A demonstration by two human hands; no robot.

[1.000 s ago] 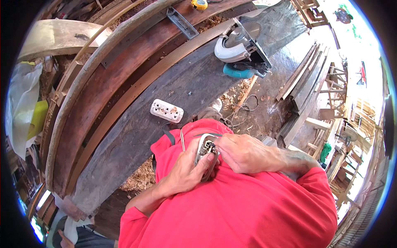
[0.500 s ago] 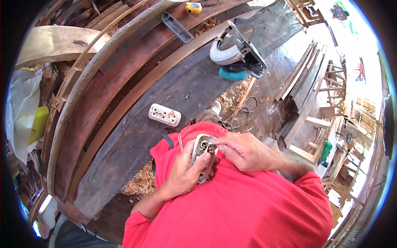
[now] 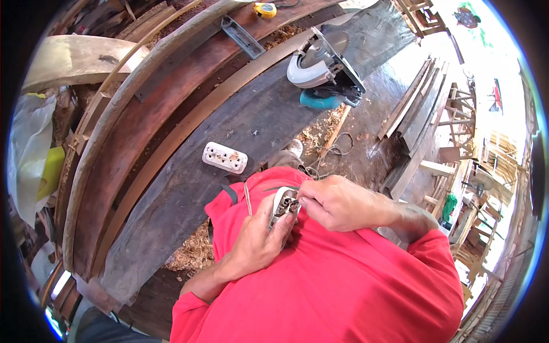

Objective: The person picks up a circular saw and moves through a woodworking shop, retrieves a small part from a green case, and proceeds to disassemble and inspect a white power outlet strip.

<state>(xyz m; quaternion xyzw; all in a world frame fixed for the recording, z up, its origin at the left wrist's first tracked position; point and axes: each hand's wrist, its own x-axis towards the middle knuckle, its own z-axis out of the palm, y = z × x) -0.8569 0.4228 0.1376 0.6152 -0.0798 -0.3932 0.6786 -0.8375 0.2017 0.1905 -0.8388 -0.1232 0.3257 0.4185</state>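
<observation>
My left hand (image 3: 255,237) is closed around the opened housing of a power strip (image 3: 278,207), thumb across its near part. Bare metal contacts show inside the shell, and a thin pale cord (image 3: 247,197) rises beside my left fingers. At the housing's right edge my right hand (image 3: 337,200) is closed in a pinch beside the contacts; what its fingertips hold is hidden. On the dark plank ahead lies the white socket cover (image 3: 225,158), separate from the housing, its holes facing up.
A teal circular saw (image 3: 323,74) rests on the dark plank (image 3: 166,217). Beyond are a metal channel piece (image 3: 243,37), a yellow tape measure (image 3: 265,10) and long curved boards (image 3: 166,108). Wood shavings (image 3: 194,251) and a loose cable (image 3: 343,146) lie below; boards (image 3: 420,114) stand right.
My right fingers have curled in more tightly at the housing's right edge. The left hand has tilted the housing slightly, with more of its near end hidden. The socket cover stays put.
</observation>
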